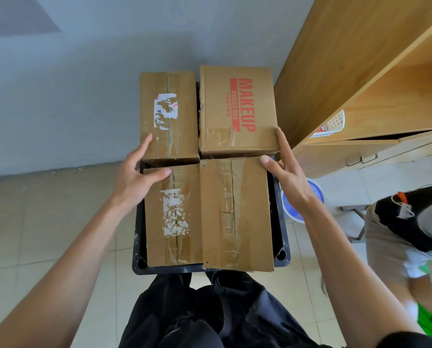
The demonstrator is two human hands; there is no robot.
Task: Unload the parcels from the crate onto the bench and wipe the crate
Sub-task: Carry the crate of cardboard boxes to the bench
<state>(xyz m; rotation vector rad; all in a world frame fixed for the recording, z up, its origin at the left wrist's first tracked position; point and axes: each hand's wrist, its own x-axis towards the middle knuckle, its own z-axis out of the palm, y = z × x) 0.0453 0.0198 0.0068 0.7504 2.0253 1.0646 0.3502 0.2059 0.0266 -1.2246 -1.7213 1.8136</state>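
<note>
Nearest, the person's dark trousers [210, 315] fill the bottom of the view, and just past them sits the black crate [284, 243] on the pale tiled floor [34, 234], packed with four taped cardboard parcels that stand above its rim. The near-left parcel [173, 222] carries a torn white label; the near-right parcel [237, 214] lies touching it and overhangs the crate's near edge. The left hand [134, 177] is spread, fingers straight — its thumb lies on the far corner of the near-left parcel and its fingers reach up the left side of the far-left parcel [168, 116], gripping nothing. The right hand [285, 167] is likewise spread, thumb on the far right corner of the near-right parcel and fingers against the right side of the far-right parcel [237, 111], the one printed MAKEUP in red. Right of the crate, partly hidden by the right forearm, a blue-and-white basket [310, 194] stands on the floor, with a second person [405, 234] further right. Beyond — a wooden cabinet [348, 79] holding a white basket [333, 124], and a grey wall [84, 84].
</note>
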